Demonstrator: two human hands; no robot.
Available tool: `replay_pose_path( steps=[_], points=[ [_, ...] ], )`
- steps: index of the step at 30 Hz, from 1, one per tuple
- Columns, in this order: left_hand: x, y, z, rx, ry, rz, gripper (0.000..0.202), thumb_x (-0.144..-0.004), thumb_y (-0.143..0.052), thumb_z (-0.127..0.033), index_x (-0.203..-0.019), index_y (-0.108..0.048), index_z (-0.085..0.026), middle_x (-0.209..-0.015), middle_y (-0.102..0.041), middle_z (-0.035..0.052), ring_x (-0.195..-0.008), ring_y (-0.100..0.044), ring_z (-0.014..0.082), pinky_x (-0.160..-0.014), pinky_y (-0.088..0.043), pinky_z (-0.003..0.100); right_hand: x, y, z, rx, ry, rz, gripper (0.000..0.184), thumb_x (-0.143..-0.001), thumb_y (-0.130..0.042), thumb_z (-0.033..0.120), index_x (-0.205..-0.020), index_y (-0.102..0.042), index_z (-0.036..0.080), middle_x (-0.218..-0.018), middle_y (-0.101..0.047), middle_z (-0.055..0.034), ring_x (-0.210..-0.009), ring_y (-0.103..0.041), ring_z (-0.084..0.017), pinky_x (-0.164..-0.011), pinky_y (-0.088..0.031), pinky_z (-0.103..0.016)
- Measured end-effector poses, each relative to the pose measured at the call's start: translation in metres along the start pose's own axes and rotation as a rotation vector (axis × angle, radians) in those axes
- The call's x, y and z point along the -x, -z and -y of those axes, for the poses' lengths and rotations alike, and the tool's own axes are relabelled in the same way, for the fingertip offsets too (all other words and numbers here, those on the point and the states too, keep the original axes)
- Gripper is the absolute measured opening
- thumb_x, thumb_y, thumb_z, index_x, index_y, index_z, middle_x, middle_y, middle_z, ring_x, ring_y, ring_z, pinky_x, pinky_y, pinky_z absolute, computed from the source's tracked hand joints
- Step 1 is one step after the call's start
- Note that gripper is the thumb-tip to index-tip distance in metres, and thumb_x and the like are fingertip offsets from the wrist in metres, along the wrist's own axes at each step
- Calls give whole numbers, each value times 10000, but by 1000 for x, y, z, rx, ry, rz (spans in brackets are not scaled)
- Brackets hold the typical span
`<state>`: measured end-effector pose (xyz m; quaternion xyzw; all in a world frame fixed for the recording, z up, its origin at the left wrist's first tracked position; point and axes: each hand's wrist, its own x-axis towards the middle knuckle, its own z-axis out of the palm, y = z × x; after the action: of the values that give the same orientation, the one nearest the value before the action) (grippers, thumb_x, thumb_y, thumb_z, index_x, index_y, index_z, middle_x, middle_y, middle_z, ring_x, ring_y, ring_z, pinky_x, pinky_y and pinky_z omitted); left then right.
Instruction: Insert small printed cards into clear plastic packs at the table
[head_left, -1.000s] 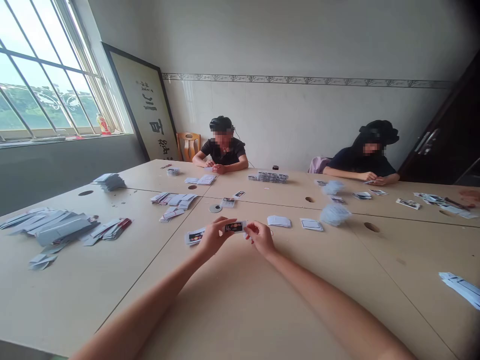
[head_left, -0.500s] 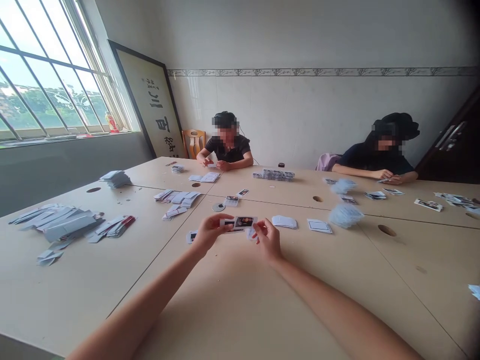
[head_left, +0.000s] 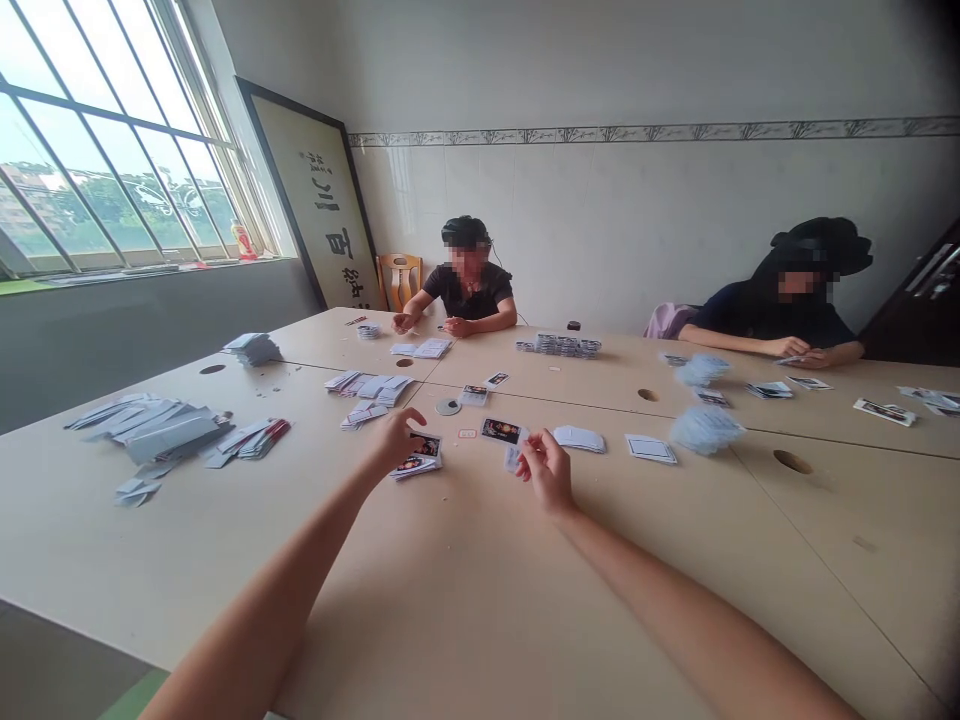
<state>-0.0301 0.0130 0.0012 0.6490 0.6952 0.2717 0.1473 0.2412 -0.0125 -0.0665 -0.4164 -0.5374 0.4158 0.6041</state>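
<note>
My left hand (head_left: 396, 442) is over a small stack of printed cards (head_left: 415, 470). Its fingers are bent but apart, at the left edge of the top dark-printed card (head_left: 427, 446); the hand hides part of that card. My right hand (head_left: 547, 468) pinches another dark printed card (head_left: 501, 431) by its right end, above the table. Just below this card, a small clear plastic piece (head_left: 512, 459) shows beside the fingers. A pile of white cards (head_left: 578, 439) lies right of my right hand.
Loose paper piles (head_left: 172, 430) cover the left of the table (head_left: 480, 620). Clear plastic sleeves (head_left: 706, 428) are heaped at right. Across the table sit one person (head_left: 472, 290) and, farther right, another person (head_left: 780, 320). A row of card stacks (head_left: 566, 346) stands at the back.
My hands have moved apart. The left has gone down to the card stack, leaving a dark card on top. The right still holds its card. The view has shifted slightly left.
</note>
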Motion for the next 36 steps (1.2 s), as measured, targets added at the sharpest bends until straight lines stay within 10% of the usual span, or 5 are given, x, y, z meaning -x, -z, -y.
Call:
replay_pose_path(
  steps=[11, 18, 24, 36],
  points=[
    [12, -4, -4, -286, -96, -114, 191, -787, -630, -206, -971, -681, -205, -1150, -661, 140, -1155, -579, 356, -868, -476, 433, 5, -2, 3, -6, 33, 118, 321, -882, -613, 533, -795, -513, 241, -642, -596, 35, -487, -556, -115, -448, -448, -228],
    [34, -20, -41, -93, -418, -134, 260, -975, -460, -359, -964, -663, -197, -846, -627, 42, -763, -596, 181, -709, -468, 295, 5, -6, 1, -69, 0, 122, 334, -890, -592, 544, -812, -486, 237, -616, -589, 51, -448, -572, -109, -412, -418, -211],
    [61, -39, -58, -37, -689, 9, 150, -935, -556, -281, -953, -696, -232, -1000, -659, 58, -972, -624, 207, -869, -481, 331, 7, -11, 1, -162, -67, 164, 330, -868, -629, 529, -832, -494, 230, -618, -581, 66, -444, -586, -106, -419, -428, -208],
    [59, -50, -55, 100, -496, -49, 210, -943, -550, -308, -1094, -680, -241, -1062, -624, 63, -795, -636, 196, -776, -512, 376, 2, -10, 4, -381, -252, 248, 343, -742, -819, 461, -810, -592, 214, -966, -745, -21, -833, -772, -214, -646, -504, -239]
  ],
)
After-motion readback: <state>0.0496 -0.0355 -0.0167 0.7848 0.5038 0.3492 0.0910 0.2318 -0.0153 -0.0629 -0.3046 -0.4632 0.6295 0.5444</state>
